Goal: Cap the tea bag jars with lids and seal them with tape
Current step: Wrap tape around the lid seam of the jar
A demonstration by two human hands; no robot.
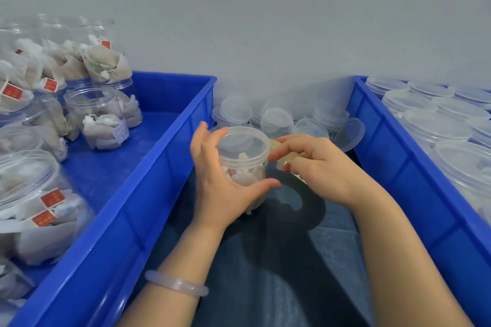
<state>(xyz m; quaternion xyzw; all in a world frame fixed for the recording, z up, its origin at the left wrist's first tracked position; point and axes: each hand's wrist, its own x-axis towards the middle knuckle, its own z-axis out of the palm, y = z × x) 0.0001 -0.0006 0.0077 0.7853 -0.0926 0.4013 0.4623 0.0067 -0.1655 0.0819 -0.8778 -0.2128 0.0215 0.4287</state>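
Observation:
A clear plastic jar [245, 167] of tea bags stands in the middle on the dark surface, with a clear lid [243, 140] on top. My left hand [218, 180] grips the jar from the left, thumb across its lower front and fingers up by the lid's rim. My right hand [313, 164] holds a yellowish tape roll [279, 152] just right of the jar, fingertips pinching it beside the lid's edge. Most of the roll is hidden under that hand.
A blue crate [159, 167] on the left holds several open jars [98, 116] of tea bags. A second blue crate [398, 167] on the right holds several lidded jars [435, 127]. Loose clear lids [276, 120] lie heaped by the wall behind the jar.

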